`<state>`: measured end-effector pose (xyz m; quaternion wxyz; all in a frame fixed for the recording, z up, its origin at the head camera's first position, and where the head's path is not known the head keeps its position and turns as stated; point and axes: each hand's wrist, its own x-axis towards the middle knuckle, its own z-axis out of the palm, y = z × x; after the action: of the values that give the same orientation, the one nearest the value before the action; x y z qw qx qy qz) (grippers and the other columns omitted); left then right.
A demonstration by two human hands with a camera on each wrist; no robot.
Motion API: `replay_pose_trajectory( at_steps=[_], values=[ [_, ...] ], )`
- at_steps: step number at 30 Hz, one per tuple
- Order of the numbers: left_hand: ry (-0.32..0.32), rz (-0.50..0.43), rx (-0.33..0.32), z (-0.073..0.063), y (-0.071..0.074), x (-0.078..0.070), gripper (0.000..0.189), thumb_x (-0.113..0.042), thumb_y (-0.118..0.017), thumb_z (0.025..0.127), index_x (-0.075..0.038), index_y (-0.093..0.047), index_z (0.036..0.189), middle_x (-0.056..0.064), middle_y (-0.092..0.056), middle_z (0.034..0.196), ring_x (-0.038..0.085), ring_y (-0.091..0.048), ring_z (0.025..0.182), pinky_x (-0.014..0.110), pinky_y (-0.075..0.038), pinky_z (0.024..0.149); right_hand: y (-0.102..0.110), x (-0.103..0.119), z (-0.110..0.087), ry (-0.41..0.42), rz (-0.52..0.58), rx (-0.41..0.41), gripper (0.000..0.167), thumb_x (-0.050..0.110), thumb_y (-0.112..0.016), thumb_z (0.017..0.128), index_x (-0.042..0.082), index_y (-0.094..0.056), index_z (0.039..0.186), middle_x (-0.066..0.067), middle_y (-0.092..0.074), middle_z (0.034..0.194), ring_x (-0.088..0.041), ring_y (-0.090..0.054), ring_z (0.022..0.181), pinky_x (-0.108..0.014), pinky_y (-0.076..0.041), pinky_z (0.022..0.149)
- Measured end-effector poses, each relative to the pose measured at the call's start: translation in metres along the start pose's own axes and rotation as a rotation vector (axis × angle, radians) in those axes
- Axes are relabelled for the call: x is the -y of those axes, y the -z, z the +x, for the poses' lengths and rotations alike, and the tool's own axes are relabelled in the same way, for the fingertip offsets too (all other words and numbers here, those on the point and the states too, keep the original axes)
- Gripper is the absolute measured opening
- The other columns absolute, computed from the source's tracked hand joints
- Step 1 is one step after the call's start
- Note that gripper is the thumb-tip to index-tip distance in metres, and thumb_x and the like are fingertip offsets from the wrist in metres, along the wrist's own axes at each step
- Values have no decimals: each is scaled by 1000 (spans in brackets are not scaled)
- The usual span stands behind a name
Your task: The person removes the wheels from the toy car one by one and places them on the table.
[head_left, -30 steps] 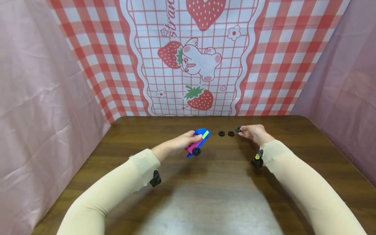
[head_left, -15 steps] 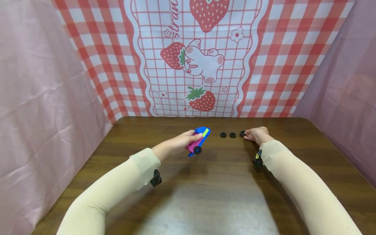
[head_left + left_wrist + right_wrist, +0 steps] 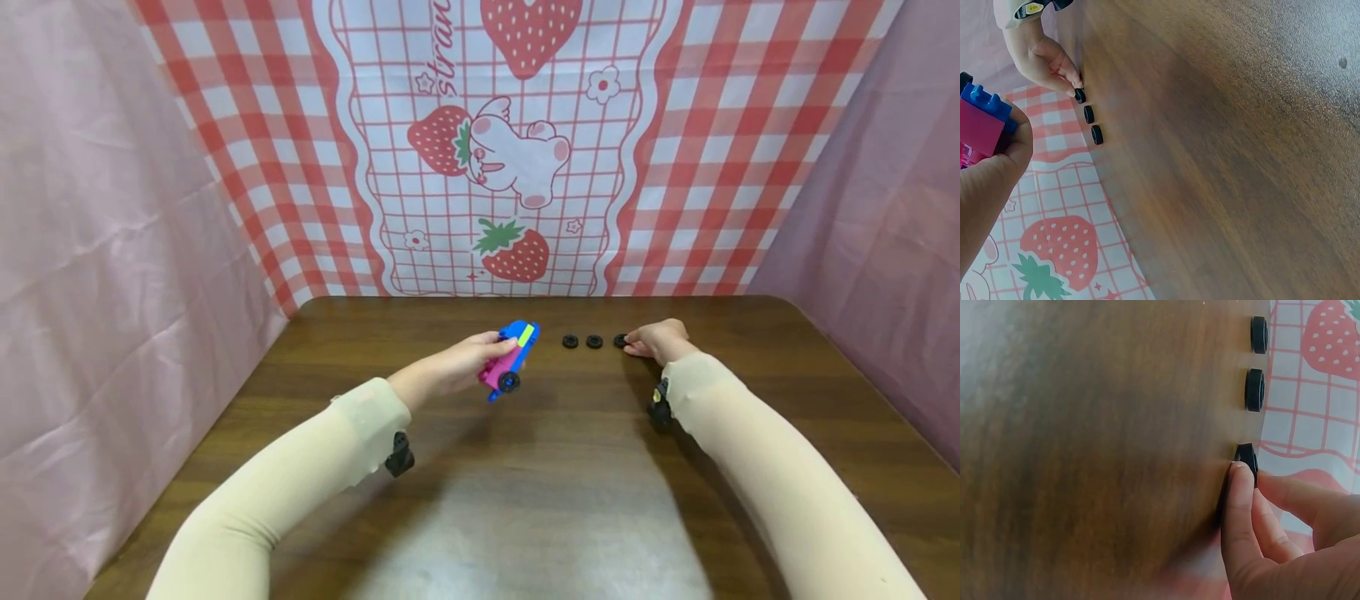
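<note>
My left hand grips a toy car with a blue and pink body, a yellow-green strip and a black wheel on its lower end; it is held tilted above the table. The palm and fingers cover part of the car. At the far right of the table my right hand pinches a small black wheel between thumb and fingers, with the wheel at the tabletop. Two more black wheels, a middle one and a left one, lie flat in a row with it.
The brown wooden table ends just behind the wheels. A red and white checked cloth with strawberries hangs at its back edge. Pink curtains stand at both sides.
My right hand has brought its wheel rightward and down to the tabletop, in line with the other two. The left hand keeps hold of the car, which has shifted very slightly.
</note>
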<state>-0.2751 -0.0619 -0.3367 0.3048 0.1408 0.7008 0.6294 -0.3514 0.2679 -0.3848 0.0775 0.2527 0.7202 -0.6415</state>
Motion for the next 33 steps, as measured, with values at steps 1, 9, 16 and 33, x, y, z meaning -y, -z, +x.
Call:
replay_pose_trajectory(
  at_steps=[1,9,16,33],
  values=[
    [-4,2,3,0,0,0,47,-25,-36,106,7,-30,140,15,-59,113,12,-59,90,22,-51,73,0,0,0,-5,4,-3,80,-2,-64,87,-12,-13,147,-1,-59,56,-9,-67,52,-24,-57,71],
    [-10,28,7,-2,-1,0,46,-26,-36,106,5,-33,140,26,-56,128,12,-59,91,25,-51,74,1,-1,0,-7,-3,-27,81,-3,-65,86,-13,-13,147,-6,-55,68,-10,-67,52,-24,-58,71],
    [0,35,24,0,-4,5,46,-25,-35,106,5,-33,141,33,-46,138,10,-62,85,26,-52,72,2,-1,-6,-9,20,12,73,-3,-61,89,-12,-18,147,-1,-60,63,-8,-67,54,-23,-57,77],
    [-43,6,40,3,-7,4,42,-16,-38,105,13,-41,135,21,-62,117,7,-60,88,24,-49,80,15,2,-29,11,165,210,62,-9,-49,93,-16,-18,145,-8,-64,69,-13,-70,64,-26,-54,86]
  ],
)
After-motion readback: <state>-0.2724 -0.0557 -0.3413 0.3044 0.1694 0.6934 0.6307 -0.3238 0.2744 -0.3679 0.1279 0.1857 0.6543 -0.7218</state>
